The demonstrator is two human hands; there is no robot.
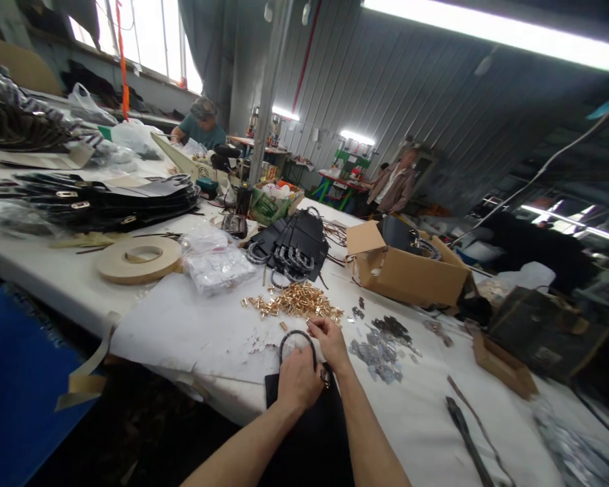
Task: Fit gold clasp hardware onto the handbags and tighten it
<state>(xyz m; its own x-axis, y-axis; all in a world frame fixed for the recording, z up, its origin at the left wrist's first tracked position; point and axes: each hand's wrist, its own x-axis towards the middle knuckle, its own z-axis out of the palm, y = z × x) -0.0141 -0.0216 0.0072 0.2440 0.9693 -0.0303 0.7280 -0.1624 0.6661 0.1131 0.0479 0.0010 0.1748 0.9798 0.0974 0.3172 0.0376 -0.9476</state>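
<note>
My left hand (299, 380) is closed on a black bag panel (312, 446) at the table's near edge. A dark curved handle (295, 333) rises from the panel above my knuckles, and a shiny metal fitting (325, 377) shows beside my left hand. My right hand (329, 341) is just beyond, thumb and fingers pinched together; whatever is between the fingertips is too small to make out. Right past those fingertips lies a heap of small gold metal fittings (302, 299). Flat grey metal plates (378, 355) and a pile of darker ones (392, 327) lie to the right.
Stacked black panels with handles (297, 247) lie behind the gold heap. A cardboard box (411, 274) stands right of them. On the left are a tape roll (139, 259), plastic-wrapped packets (218, 267) and more black pieces (106, 203). Two other people are farther back.
</note>
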